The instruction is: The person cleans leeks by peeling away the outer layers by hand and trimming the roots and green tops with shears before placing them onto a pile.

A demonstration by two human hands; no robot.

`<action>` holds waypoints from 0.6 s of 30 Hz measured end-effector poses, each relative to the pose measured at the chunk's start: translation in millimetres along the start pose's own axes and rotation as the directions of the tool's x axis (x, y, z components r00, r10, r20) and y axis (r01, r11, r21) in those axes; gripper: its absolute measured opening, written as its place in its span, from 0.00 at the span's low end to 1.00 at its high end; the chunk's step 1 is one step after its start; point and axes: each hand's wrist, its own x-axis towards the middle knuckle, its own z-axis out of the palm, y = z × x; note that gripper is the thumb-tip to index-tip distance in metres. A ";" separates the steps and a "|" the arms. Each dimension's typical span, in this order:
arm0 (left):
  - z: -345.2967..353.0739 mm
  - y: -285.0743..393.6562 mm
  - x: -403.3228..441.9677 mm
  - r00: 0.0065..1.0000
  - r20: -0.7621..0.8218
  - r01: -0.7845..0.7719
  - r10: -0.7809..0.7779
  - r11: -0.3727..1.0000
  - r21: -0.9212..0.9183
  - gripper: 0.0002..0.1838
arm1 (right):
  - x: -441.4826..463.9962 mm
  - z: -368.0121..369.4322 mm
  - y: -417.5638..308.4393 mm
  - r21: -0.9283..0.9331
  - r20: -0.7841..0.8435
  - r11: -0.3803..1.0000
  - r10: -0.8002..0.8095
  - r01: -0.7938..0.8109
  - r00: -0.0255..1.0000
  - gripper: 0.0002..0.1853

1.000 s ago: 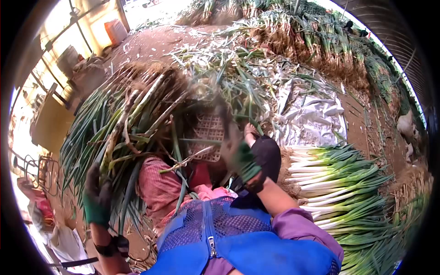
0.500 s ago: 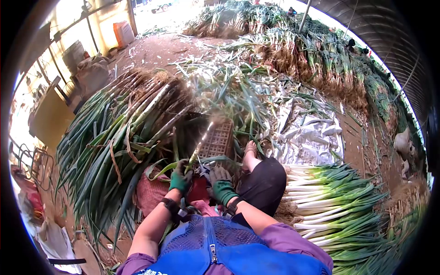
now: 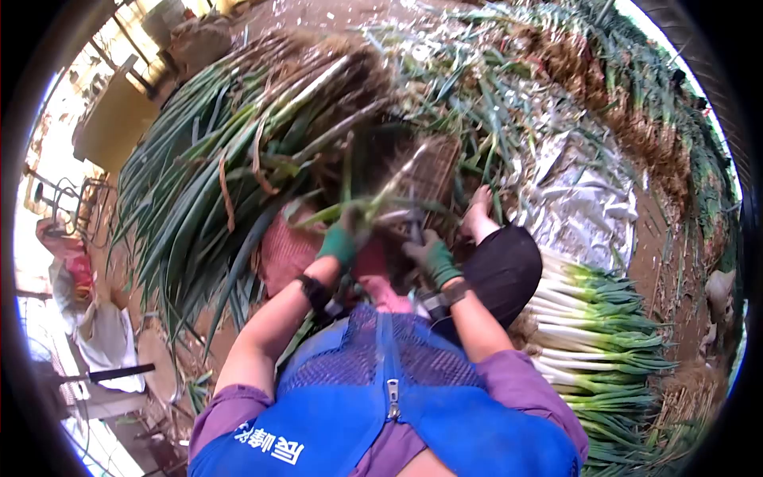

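My left hand (image 3: 343, 240), in a green and dark glove, is closed around a leek-like onion (image 3: 403, 175). Its pale stalk points up and right over a brown plastic crate (image 3: 439, 176), and its leaves spread left. Close by on the right, my right hand (image 3: 431, 256), gloved too, is closed on a dark, narrow object (image 3: 415, 226) whose shape is blurred. The two hands are apart, above my lap. A large heap of untrimmed onions (image 3: 199, 183) with brown roots lies to the left. Cleaned onions with white stalks (image 3: 588, 322) lie in rows at the right.
Loose leaves and peelings (image 3: 477, 87) cover the ground beyond the crate. A whitish sheet (image 3: 580, 187) lies right of my bare foot (image 3: 478, 213). Bundled onions with roots (image 3: 644, 119) line the upper right. A yellowish panel (image 3: 119, 119) stands at the upper left.
My left hand came from the heap to my lap with an onion, and my right hand drew back beside it. Since the middle frame the view has tilted down, and the hands moved slightly apart.
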 end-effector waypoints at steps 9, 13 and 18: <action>46.4 -58.6 35.4 0.993 0.067 0.111 -0.093 0.929 -0.352 0.18 | -128.8 -53.1 -60.9 0.048 0.428 0.996 -0.092 0.078 0.899 0.41; 27.3 -22.9 17.1 0.973 0.151 0.223 -0.174 0.875 -0.430 0.19 | -122.6 -50.7 -61.8 0.006 0.388 0.999 -0.051 0.053 0.920 0.42; 30.9 -21.6 9.5 0.988 0.126 0.119 -0.089 0.960 -0.253 0.22 | -86.4 -29.1 -50.1 -0.034 0.221 0.999 -0.008 0.016 0.975 0.42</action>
